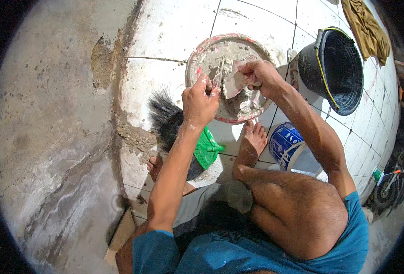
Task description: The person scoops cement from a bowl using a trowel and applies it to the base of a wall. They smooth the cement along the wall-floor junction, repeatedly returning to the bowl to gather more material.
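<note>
Tub (pixel 231 37) is on the white tile floor (pixel 156 29), grey mix (pixel 209 57) in it, thick & lumpy, smeared up onto the rim, bits of red showing thru. L hand (pixel 201 100) is at tub's near-left edge, fingertips pinched on a thin mud-caked blade (pixel 219 75) that sticks out over the mix. R hand (pixel 261 78) is over tub's right half, clamped on a flat scraper (pixel 234 84), thumb & fingers round its right end; scraper's over tub's middle. My hands are close tgthr but apart. L forearm (pixel 167 178) runs up fairly straight from below tub; R forearm (pixel 318 128) slants in from lower R of it, elbow bent. Black bucket (pixel 309 68) w/ yellow-trimmed handle, R of tub: inside dark w/ pale smears, contents hard to make out. Blue pail (pixel 282 139), below-R of tub, partly hidden by me: pale inside, white lettering on its side, only part showing. Broom (pixel 206 150) w/ green head & black bristles, just below-L of tub. Brown cloth (pixel 369 29), well off upper R of tub.
</note>
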A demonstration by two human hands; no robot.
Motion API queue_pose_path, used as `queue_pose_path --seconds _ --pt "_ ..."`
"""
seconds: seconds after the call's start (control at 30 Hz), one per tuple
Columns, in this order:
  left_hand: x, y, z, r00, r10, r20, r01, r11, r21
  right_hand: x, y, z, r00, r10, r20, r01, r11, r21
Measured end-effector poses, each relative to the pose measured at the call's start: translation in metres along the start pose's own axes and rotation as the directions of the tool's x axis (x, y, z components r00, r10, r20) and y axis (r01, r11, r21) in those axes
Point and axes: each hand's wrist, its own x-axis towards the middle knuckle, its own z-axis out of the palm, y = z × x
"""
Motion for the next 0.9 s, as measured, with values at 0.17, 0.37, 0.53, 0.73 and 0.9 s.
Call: queue_pose_path --seconds 0.17,0.37,0.53,0.73,0.9 --pt "-0.015 -0.001 0.006 0.99 0.14 -0.03 -0.142 0.989 -0.052 -0.004 -0.018 -0.024 0.986 -0.136 0.091 0.107 0.956 0.272" --pt "-0.008 -0.008 0.017 0.991 -0.075 -0.109 0.05 0.976 -0.212 -0.02 -0.041 -0.046 0.891 -0.353 0.286 0.232 0.894 0.382" --pt "0.022 -0.018 0.008 0.966 -0.234 -0.108 0.241 0.969 0.056 -0.039 -0.041 -0.047 0.868 -0.429 0.249 0.343 0.882 0.323" --pt "0.004 -0.009 -0.057 0.972 -0.139 0.191 0.031 0.875 0.483 -0.066 -0.045 -0.032 0.883 -0.425 0.201 0.384 0.898 0.214" --pt "-0.062 -0.047 -0.153 0.911 -0.058 0.409 -0.187 0.825 0.533 -0.093 -0.079 0.003 0.803 -0.498 0.326 0.493 0.864 0.104"
